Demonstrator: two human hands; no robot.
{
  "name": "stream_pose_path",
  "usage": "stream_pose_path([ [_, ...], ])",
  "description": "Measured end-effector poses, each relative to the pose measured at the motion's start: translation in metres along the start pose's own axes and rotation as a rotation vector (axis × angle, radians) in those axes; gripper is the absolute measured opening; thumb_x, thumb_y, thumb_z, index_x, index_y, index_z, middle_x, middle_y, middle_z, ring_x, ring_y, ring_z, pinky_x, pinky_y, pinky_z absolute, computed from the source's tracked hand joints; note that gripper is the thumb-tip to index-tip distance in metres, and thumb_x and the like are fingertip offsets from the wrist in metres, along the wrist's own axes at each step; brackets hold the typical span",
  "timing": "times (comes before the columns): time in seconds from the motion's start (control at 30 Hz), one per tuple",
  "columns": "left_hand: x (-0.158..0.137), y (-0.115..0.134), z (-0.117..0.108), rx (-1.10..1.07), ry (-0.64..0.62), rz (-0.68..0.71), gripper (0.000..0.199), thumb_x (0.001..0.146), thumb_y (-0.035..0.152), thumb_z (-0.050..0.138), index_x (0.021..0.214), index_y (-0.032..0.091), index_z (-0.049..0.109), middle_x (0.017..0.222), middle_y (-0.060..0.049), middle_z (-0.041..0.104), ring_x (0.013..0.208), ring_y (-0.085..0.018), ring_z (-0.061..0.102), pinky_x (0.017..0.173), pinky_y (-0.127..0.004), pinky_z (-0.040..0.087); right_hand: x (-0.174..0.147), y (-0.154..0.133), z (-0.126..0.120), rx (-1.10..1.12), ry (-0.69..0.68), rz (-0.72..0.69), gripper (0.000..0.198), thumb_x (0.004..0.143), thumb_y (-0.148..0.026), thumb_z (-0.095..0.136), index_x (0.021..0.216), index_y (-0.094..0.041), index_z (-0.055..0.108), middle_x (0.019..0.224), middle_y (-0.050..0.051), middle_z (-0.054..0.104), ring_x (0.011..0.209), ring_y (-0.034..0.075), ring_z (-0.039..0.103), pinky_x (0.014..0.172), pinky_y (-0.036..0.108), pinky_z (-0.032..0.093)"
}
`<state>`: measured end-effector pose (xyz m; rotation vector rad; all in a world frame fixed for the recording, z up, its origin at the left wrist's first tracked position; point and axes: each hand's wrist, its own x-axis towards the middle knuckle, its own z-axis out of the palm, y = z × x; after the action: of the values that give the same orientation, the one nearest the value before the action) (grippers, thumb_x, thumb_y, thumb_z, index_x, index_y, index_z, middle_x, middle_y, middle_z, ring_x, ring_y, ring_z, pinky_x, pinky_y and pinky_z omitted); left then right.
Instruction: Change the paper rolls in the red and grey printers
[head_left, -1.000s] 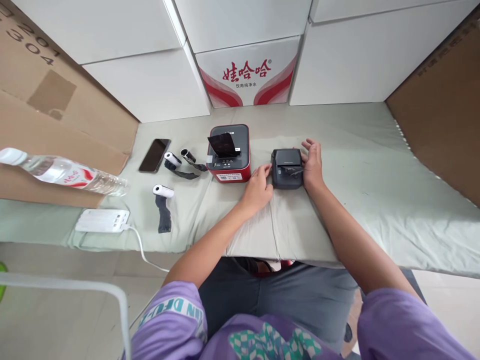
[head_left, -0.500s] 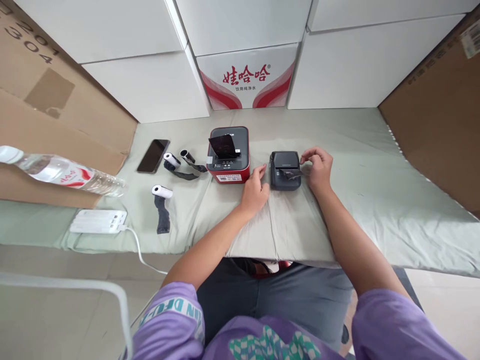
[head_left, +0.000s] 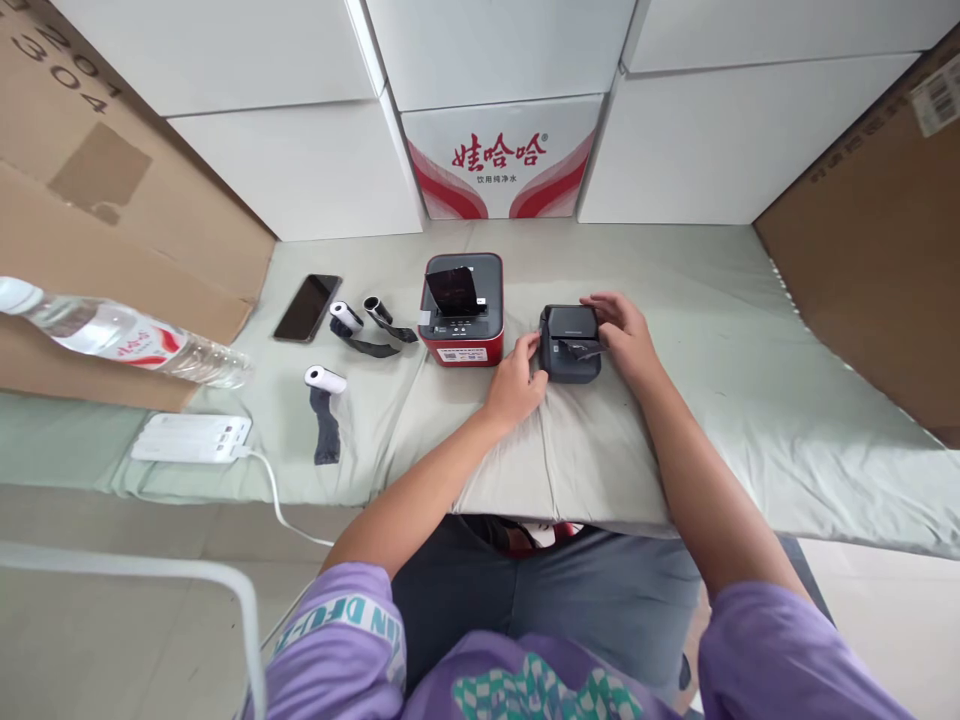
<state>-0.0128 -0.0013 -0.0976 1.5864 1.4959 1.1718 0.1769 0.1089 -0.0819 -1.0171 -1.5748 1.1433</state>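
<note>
A small black portable printer (head_left: 571,362) sits on the cloth-covered surface, with a piece of dark film poking out of its front slot. From its left side my left hand (head_left: 514,385) presses fingertips and thumb against the casing. My right hand (head_left: 626,340) wraps round the right side, fingers at the back corner and thumb near the film. Left of my left hand stands a bigger red and black printer (head_left: 463,340), a dark sheet (head_left: 454,288) rising from its top.
Farther left lie several white-cored rolls with dark film (head_left: 325,379), a phone (head_left: 307,307) and a white power bank (head_left: 191,438) with a cable. A water bottle (head_left: 142,340) lies near the left carton (head_left: 172,235). White boxes (head_left: 667,145) line the back; another carton (head_left: 877,240) borders the right.
My left hand has come in against the small printer's left side. My right hand has shifted from the film at its right edge to grip the right side and back corner.
</note>
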Motion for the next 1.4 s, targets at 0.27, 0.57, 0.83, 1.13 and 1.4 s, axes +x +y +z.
stream_pose_path([
  [0.27, -0.001, -0.003, -0.007, -0.039, 0.079, -0.005, 0.048, 0.086, 0.003, 0.049, 0.129, 0.021, 0.058, 0.133, -0.01, 0.075, 0.129, -0.026, 0.069, 0.107, -0.042, 0.059, -0.003, -0.013, -0.017, 0.056, -0.328, 0.111, 0.059, 0.07, -0.029, 0.076, 0.128, -0.03, 0.067, 0.152, 0.006, 0.061, 0.148, 0.029, 0.052, 0.126, 0.051, 0.04],
  [0.57, -0.002, -0.006, -0.011, 0.028, 0.146, 0.036, 0.039, 0.087, 0.003, 0.047, 0.118, 0.022, 0.063, 0.115, -0.007, 0.081, 0.108, -0.023, 0.078, 0.095, -0.038, 0.063, 0.0, 0.001, -0.016, 0.005, -0.18, 0.118, 0.05, 0.084, -0.07, 0.07, 0.116, -0.031, 0.072, 0.116, 0.004, 0.075, 0.11, 0.026, 0.071, 0.104, 0.045, 0.058],
  [0.83, -0.002, -0.004, -0.008, 0.058, 0.096, 0.063, 0.037, 0.087, 0.002, 0.047, 0.113, 0.022, 0.065, 0.115, -0.008, 0.081, 0.113, -0.023, 0.077, 0.096, -0.037, 0.061, 0.0, 0.002, 0.005, -0.357, 0.258, -0.005, 0.034, 0.085, -0.054, 0.068, 0.104, -0.025, 0.065, 0.095, 0.004, 0.065, 0.08, 0.02, 0.058, 0.083, 0.041, 0.057],
  [1.13, -0.007, 0.0, -0.007, -0.015, 0.061, 0.015, 0.031, 0.088, 0.003, 0.047, 0.104, 0.021, 0.066, 0.099, -0.004, 0.082, 0.075, -0.017, 0.079, 0.074, -0.028, 0.062, -0.012, -0.025, -0.011, -0.849, -0.153, -0.191, 0.023, 0.075, -0.044, 0.082, 0.088, -0.026, 0.083, 0.13, 0.014, 0.053, 0.126, 0.042, 0.048, 0.111, 0.068, 0.042],
  [1.4, -0.003, -0.004, -0.005, -0.047, 0.052, 0.042, 0.03, 0.089, 0.001, 0.046, 0.102, 0.021, 0.065, 0.1, -0.005, 0.082, 0.088, -0.019, 0.081, 0.085, -0.031, 0.062, -0.007, -0.019, 0.0, -1.0, -0.187, -0.209, 0.028, 0.071, -0.048, 0.086, 0.085, -0.024, 0.081, 0.125, 0.019, 0.055, 0.123, 0.047, 0.045, 0.103, 0.072, 0.043],
])
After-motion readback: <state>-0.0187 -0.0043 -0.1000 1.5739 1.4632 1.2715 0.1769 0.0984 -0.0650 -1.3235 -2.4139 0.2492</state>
